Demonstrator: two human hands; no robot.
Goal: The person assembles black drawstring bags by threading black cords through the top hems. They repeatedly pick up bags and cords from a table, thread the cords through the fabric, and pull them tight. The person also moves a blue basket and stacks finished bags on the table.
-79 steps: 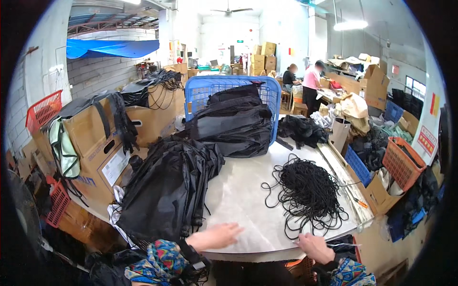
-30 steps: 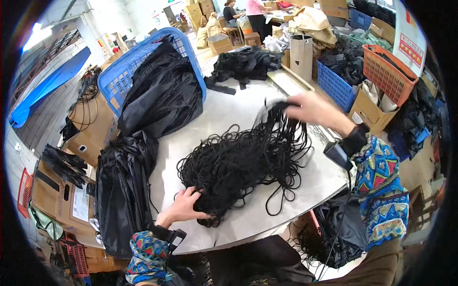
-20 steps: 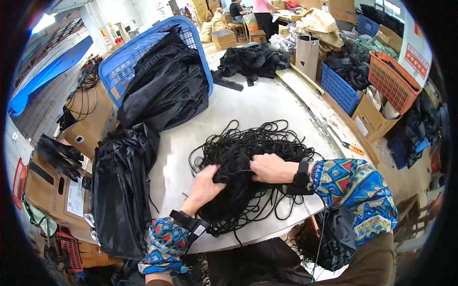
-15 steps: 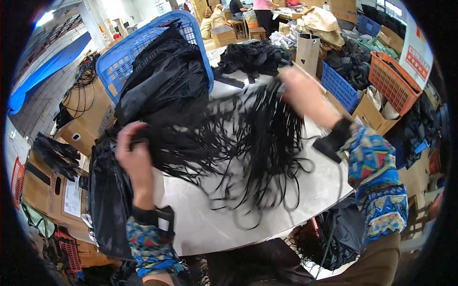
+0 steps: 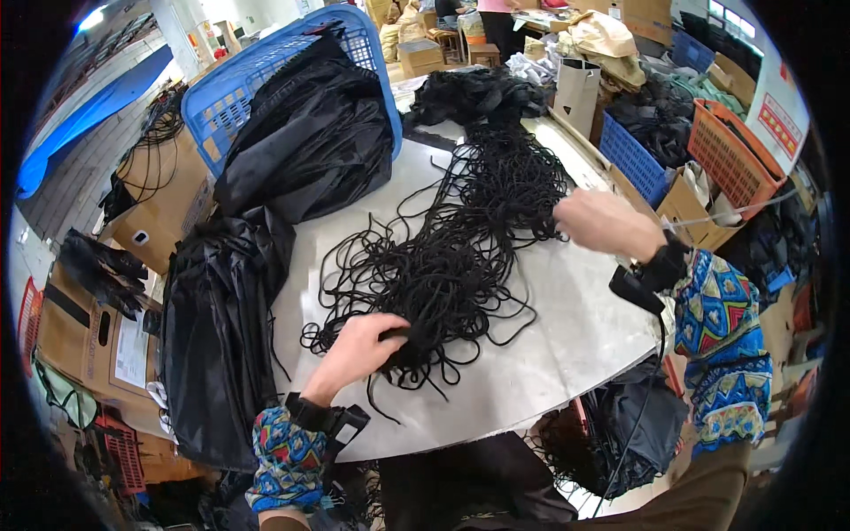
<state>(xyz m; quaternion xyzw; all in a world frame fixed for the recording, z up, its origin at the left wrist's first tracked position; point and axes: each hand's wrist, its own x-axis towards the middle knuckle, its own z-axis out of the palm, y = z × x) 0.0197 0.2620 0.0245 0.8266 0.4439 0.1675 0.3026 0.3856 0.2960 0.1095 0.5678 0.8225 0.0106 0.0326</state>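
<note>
A tangled heap of black cords point(image 5: 443, 274) spreads over the pale tabletop point(image 5: 567, 327) in front of me, with loops trailing toward the near edge. My left hand point(image 5: 361, 352) is closed at the heap's near left side, its curled fingers around some of the cord. At the heap's right edge, my right hand point(image 5: 606, 221) has its fingers bent and pressed together against the strands; what lies inside them is hidden. Folded black fabric point(image 5: 310, 133) fills a tilted blue basket point(image 5: 205, 133) at the far left. More black fabric point(image 5: 221, 336) drapes over the table's left edge.
Dark material point(image 5: 478, 93) is piled at the table's far end. A blue crate point(image 5: 630, 157) and an orange crate point(image 5: 730, 155) stand to the right, cardboard boxes point(image 5: 106, 341) to the left. Below the near right edge hangs a black bag point(image 5: 633, 425). Two people work in the background.
The cords, stretched and blurred between my hands before, now lie in a heap on the table. My left hand moved right and nearer; my right hand moved slightly right and nearer.
</note>
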